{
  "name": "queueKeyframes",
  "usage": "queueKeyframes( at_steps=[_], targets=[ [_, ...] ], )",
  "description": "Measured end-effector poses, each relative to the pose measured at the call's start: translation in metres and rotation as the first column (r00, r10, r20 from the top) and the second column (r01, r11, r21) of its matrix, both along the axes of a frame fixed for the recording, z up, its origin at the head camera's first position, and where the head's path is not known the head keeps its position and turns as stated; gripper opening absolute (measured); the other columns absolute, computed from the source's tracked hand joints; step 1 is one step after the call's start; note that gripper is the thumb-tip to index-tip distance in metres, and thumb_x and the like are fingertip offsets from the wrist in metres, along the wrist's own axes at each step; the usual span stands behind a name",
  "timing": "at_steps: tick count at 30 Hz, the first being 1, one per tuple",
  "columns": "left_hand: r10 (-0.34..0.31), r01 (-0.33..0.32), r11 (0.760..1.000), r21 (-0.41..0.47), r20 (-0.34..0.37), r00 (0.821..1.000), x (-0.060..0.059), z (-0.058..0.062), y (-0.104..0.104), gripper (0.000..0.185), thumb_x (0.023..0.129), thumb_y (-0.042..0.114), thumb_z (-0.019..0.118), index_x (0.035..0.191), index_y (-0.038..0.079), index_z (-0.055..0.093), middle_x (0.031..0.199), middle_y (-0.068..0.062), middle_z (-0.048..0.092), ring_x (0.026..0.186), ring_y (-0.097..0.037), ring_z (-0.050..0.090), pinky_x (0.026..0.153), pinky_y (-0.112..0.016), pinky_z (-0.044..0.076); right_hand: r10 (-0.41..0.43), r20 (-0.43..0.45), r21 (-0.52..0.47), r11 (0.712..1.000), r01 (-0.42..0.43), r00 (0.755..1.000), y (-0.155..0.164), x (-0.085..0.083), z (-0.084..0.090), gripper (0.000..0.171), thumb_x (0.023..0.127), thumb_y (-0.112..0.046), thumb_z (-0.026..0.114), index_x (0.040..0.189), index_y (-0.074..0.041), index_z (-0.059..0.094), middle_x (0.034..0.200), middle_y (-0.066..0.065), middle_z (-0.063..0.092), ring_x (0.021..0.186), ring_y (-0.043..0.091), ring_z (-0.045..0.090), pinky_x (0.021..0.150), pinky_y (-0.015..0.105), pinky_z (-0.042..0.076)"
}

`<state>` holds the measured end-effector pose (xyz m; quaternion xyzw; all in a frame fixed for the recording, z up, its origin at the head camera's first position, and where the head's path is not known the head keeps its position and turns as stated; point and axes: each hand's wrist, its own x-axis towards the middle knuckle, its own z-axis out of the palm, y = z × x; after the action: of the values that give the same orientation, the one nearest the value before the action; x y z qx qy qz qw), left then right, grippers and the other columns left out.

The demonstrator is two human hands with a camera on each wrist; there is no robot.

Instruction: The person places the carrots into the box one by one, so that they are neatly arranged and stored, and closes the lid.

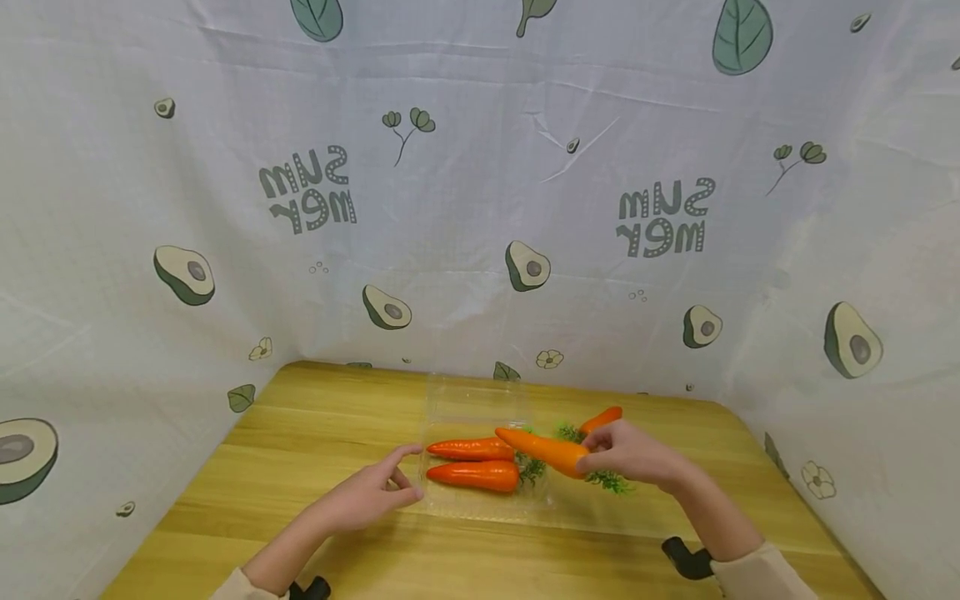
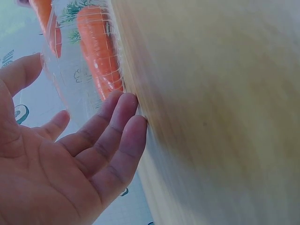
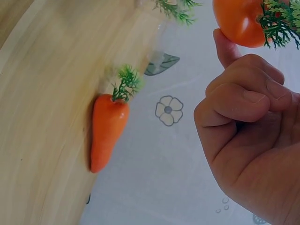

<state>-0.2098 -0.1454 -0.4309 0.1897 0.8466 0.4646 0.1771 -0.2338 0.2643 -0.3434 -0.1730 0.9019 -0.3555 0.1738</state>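
Note:
My right hand (image 1: 633,454) pinches an orange carrot (image 1: 542,450) near its leafy end, its tip pointing left over a clear plastic box (image 1: 487,505). In the right wrist view, the held carrot (image 3: 240,21) shows its thick end and green leaves at the top edge. Two carrots lie side by side in the box, a rear carrot (image 1: 467,450) and a front carrot (image 1: 474,476), both with tips to the left. At the box's left side my left hand (image 1: 366,498) has loosely bent fingers around the edge, fingertips right at the plastic.
Another carrot (image 3: 108,133) lies on the wooden table (image 1: 330,433) to the right, partly behind my right hand in the head view. The box's clear lid (image 1: 474,402) stands open toward the back. A printed curtain (image 1: 465,208) encloses the table's back and sides.

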Motion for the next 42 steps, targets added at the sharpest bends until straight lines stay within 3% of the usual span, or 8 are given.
queueKeyframes(
  at_steps=[14, 22, 31, 42],
  targets=[
    [-0.005, 0.005, 1.0, -0.011, -0.016, 1.0, 0.0, 0.001, 0.001, 0.069, 0.101, 0.042, 0.061, 0.158, 0.018, 0.03, 0.107, -0.004, 0.064, 0.098, -0.021, 0.065, 0.074, -0.04, 0.051, 0.098, -0.013, 0.004, 0.995, -0.098, 0.995, -0.01, -0.003, -0.004, 0.017, 0.087, -0.026, 0.074, 0.087, -0.009, 0.074, 0.075, -0.001, 0.059, 0.061, 0.01, 0.039, 0.057, 0.024, 0.032],
    [-0.002, 0.001, 1.0, -0.015, -0.011, 1.0, 0.0, 0.001, 0.0, 0.069, 0.101, 0.043, 0.061, 0.158, 0.019, 0.03, 0.108, -0.004, 0.064, 0.099, -0.022, 0.065, 0.074, -0.041, 0.051, 0.135, 0.022, -0.003, 0.991, -0.135, 0.991, -0.018, -0.004, -0.004, 0.016, 0.086, -0.024, 0.074, 0.086, -0.008, 0.072, 0.063, -0.005, 0.038, 0.056, 0.009, 0.03, 0.054, 0.024, 0.028],
    [-0.006, 0.006, 1.0, -0.014, -0.015, 1.0, 0.001, 0.002, 0.001, 0.07, 0.101, 0.044, 0.061, 0.158, 0.018, 0.03, 0.108, -0.004, 0.064, 0.099, -0.022, 0.065, 0.075, -0.041, 0.052, 0.127, 0.047, 0.011, 0.992, -0.128, 0.991, -0.024, -0.006, -0.005, 0.018, 0.085, -0.025, 0.074, 0.093, -0.009, 0.073, 0.066, -0.003, 0.042, 0.06, 0.011, 0.034, 0.057, 0.026, 0.031],
    [-0.003, 0.003, 1.0, -0.017, -0.016, 1.0, 0.001, 0.001, 0.001, 0.069, 0.1, 0.044, 0.061, 0.157, 0.019, 0.031, 0.108, -0.004, 0.064, 0.099, -0.022, 0.065, 0.075, -0.042, 0.052, 0.172, 0.065, 0.001, 0.985, -0.172, 0.983, -0.033, -0.011, -0.012, 0.018, 0.084, -0.025, 0.075, 0.086, -0.009, 0.069, 0.063, -0.005, 0.035, 0.058, 0.011, 0.03, 0.055, 0.028, 0.028]
  ],
)
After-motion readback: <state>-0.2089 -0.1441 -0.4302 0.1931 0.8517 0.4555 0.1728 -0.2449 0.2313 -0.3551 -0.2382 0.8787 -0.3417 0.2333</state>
